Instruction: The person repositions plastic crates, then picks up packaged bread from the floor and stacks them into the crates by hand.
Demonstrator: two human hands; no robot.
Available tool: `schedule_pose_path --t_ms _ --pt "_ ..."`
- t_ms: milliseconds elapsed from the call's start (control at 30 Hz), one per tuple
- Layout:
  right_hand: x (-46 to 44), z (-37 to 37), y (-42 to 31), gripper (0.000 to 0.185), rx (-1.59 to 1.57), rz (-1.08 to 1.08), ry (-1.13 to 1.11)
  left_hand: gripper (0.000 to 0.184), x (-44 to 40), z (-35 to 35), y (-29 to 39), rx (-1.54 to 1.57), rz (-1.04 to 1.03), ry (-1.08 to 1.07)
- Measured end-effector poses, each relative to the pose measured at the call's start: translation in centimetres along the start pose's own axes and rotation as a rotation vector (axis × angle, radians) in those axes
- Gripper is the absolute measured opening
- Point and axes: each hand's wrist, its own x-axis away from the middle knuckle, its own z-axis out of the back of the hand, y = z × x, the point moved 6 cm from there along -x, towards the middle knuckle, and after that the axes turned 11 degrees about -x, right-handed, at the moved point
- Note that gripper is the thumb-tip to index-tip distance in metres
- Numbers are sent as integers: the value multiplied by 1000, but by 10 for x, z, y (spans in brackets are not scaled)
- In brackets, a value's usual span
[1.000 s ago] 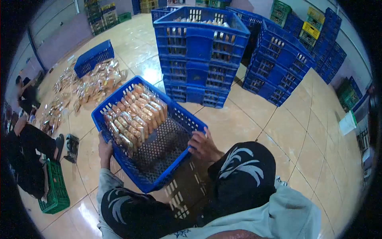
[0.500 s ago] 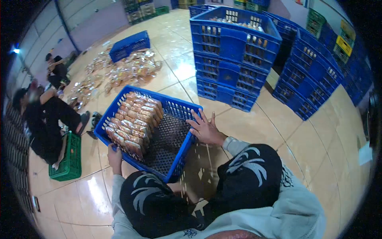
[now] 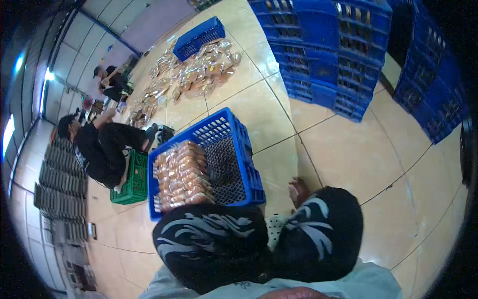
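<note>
A blue plastic crate (image 3: 242, 144) stands on the tiled floor in front of my knees. Packed bread rolls in clear wrappers (image 3: 181, 174) fill its left part in rows; the mesh bottom shows on the right. My right hand (image 3: 298, 192) is just beyond my right knee, apart from the crate and partly hidden by the knee. Its fingers look loosely apart with nothing in them, though somewhat blurred. My left hand is out of sight. The crate's near left corner is partly covered by my left knee.
Stacked blue crates (image 3: 318, 65) stand at the upper right. Wrapped packs (image 3: 204, 70) lie spread on the floor around another blue crate (image 3: 199, 39). A person (image 3: 102, 144) sits on a green crate (image 3: 137, 179) at left; another person (image 3: 113, 82) sits farther back.
Both hands have come off the crate's rim; the left has left the view and the right has drawn back by the knee. The view has turned left.
</note>
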Motion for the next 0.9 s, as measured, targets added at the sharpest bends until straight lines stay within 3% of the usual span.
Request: schedule_pose_path --t_ms 233,300,400,433,500,567,600,667,733,767,800,833,900 --pt "50 109 -45 21 -195 -222 74 53 4 3 27 -150 -188 -285" --pt "59 138 -52 18 -176 -231 121 55 9 -2 65 -240 -315 -503" --pt "61 185 -64 14 70 -111 169 58 3 -6 185 -314 -649 -764" --pt "49 201 -112 16 230 -30 248 59 -14 4 244 -258 -744 -717" --pt "10 236 -234 20 457 212 347 61 -71 49 369 47 -853 -264" --pt "-40 279 -340 29 710 553 615 60 -133 90 486 303 -1165 586" --pt "-55 240 -441 32 706 807 591 57 -115 147 561 509 -1272 637" --pt "-88 201 -555 27 1033 1327 530 52 -124 192 644 797 -1433 884" --pt "-125 157 -609 26 1183 1461 509 70 -131 192 706 772 -1492 610" --pt "-149 154 -612 26 1259 1337 517 79 -126 198 731 758 -1533 479" --pt "-173 151 -615 26 1338 1211 522 73 -117 193 758 71 -1410 450" --pt "-199 160 -603 25 1446 1038 462 47 -115 183 749 484 -1505 977" --pt "-197 154 -605 24 1371 1302 545 46 -115 185 751 597 -1411 831"
